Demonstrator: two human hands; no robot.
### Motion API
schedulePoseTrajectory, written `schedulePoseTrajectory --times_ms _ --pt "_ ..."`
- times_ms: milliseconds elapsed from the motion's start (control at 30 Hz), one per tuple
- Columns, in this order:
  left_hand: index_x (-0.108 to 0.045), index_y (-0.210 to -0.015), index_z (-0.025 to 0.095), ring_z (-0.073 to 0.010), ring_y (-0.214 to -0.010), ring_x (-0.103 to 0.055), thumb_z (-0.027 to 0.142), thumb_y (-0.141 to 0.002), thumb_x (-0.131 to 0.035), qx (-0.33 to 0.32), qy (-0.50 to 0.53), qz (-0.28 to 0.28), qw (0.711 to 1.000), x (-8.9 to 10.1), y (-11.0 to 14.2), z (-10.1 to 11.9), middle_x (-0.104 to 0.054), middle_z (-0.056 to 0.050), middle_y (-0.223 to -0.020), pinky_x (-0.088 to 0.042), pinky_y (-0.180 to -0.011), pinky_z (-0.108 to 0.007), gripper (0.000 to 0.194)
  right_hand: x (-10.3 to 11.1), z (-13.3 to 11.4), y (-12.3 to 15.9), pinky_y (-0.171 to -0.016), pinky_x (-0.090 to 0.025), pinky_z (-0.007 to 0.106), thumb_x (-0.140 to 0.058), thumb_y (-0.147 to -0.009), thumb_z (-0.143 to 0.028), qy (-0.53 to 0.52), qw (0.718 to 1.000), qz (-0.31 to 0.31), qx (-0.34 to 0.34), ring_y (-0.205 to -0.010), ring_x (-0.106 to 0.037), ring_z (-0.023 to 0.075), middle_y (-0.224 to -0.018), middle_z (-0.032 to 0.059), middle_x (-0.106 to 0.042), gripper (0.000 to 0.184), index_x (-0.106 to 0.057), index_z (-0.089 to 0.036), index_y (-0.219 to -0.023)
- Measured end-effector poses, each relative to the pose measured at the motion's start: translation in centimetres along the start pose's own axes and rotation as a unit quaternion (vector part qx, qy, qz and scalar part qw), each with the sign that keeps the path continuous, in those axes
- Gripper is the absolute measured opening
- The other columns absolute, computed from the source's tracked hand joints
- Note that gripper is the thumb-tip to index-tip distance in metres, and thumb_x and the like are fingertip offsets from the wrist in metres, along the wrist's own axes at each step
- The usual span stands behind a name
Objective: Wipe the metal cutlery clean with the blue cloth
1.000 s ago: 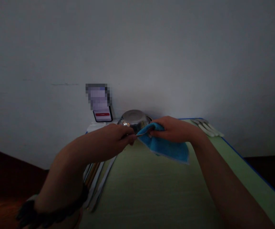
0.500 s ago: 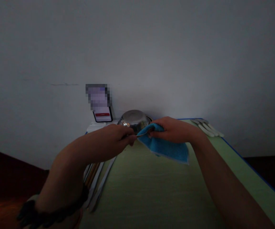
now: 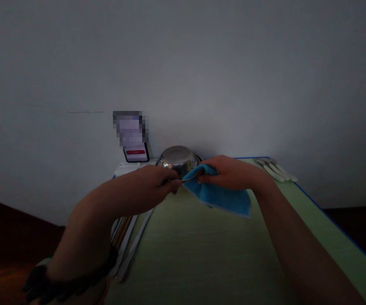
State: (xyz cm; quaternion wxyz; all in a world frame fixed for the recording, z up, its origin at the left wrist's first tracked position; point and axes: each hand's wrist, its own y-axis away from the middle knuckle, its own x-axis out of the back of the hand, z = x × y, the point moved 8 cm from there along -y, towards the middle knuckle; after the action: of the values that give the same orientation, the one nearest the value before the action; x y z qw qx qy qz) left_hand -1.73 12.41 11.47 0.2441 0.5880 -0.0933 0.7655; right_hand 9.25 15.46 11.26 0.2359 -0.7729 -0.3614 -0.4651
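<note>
Your left hand [image 3: 165, 182] has its grip closed, thumb and fingers pinching a thin metal utensil [image 3: 189, 179]; your right hand [image 3: 223, 171] has its grip closed on a blue cloth [image 3: 227, 200], which is folded about the utensil's right-hand part; the free corner of the cloth hangs down to the right. The step in hand appears to be rubbing the utensil with the cloth; to do it well, keep the left pinch firm and steady, press the cloth evenly on both faces, and work along the length rather than across it, so that the utensil neither twists nor bends.

The utensil lies between your two hands, on the near side of an upturned metal bowl [image 3: 177, 156]; its long axis runs roughly left to right, the short bare stretch rising slightly towards the right; since fingers and cloth cover its ends, you cannot tell from this view which end is the head.

Farther out, long flat metal pieces [image 3: 135, 245] and brown sticks [image 3: 122, 233] lie at the left of the green surface [image 3: 208, 258]; white-handled cutlery [image 3: 278, 171] lies at its far right; a phone [image 3: 137, 153] stands upright at the back left, before the wall [image 3: 202, 76].
</note>
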Motion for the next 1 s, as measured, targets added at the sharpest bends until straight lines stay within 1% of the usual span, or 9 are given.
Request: schedulePoseTrajectory --times_ms 267,667,1000 --pt "-0.062 -0.084 0.019 -0.0133 -0.064 -0.055 0.038 -0.085 -0.033 0.000 0.004 -0.006 1.000 0.06 -0.12 0.16 -0.063 -0.001 -0.074 -0.038 -0.057 -0.023 0.034 -0.02 -0.04 0.05 -0.064 -0.039 0.024 -0.048 -0.079 -0.031 0.002 1.000 -0.003 0.007 -0.075 -0.057 0.0146 -0.086 0.0046 -0.065 0.023 -0.062 -0.017 -0.092" --pt "-0.062 -0.085 0.020 -0.0142 -0.067 -0.056 0.039 -0.085 -0.033 -0.002 0.008 -0.007 1.000 0.00 -0.03 0.14 -0.063 -0.002 -0.076 -0.039 -0.059 -0.023 0.035 -0.14 0.06 0.03 -0.066 -0.039 0.024 -0.048 -0.079 -0.031 0.005 1.000 -0.010 -0.001 -0.076 -0.057 0.0149 -0.088 0.0046 -0.065 0.023 -0.062 -0.018 -0.092" --pt "-0.061 -0.087 0.019 -0.0144 -0.067 -0.056 0.038 -0.085 -0.033 0.005 0.002 -0.011 1.000 0.04 0.03 0.15 -0.063 -0.002 -0.076 -0.039 -0.058 -0.023 0.035 -0.15 0.01 0.07 -0.064 -0.039 0.024 -0.048 -0.079 -0.031 0.007 1.000 -0.013 -0.007 -0.076 -0.057 0.0149 -0.087 0.0045 -0.065 0.023 -0.062 -0.018 -0.091"
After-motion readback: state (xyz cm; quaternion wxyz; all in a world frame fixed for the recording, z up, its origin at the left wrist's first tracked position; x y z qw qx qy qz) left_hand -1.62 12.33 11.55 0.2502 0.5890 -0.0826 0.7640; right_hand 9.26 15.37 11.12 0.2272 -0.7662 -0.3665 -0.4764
